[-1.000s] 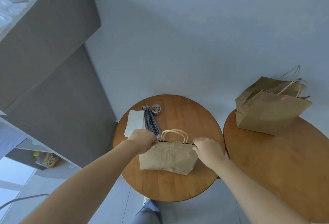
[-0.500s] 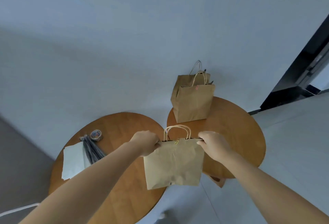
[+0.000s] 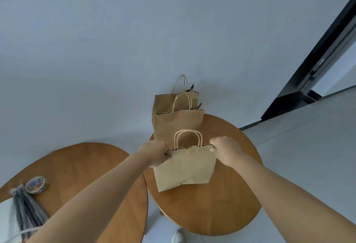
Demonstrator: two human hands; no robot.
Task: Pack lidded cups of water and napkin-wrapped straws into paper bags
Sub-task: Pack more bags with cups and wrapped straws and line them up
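Note:
I hold a brown paper bag point(image 3: 185, 167) by its top corners above the right round table point(image 3: 212, 210). My left hand point(image 3: 155, 152) grips the left corner and my right hand point(image 3: 225, 149) grips the right corner. A yellow paper clip point(image 3: 188, 150) pins the bag's folded top shut under its twine handles. Just beyond it two more paper bags stand upright on the same table: a front bag point(image 3: 179, 125) closed with a red clip and a rear bag point(image 3: 167, 101). The bags' contents are hidden.
The left round table point(image 3: 81, 177) carries a bundle of dark straws point(image 3: 27, 210), a round tub of coloured paper clips point(image 3: 36, 184) and white napkins point(image 3: 5, 221) at the frame's left edge. A narrow gap separates the two tables. A dark door frame point(image 3: 316, 65) rises at right.
Both hands lifted the clipped bag off the left table and carried it rightward to above the right table, close to the two standing bags. My view turned right with it.

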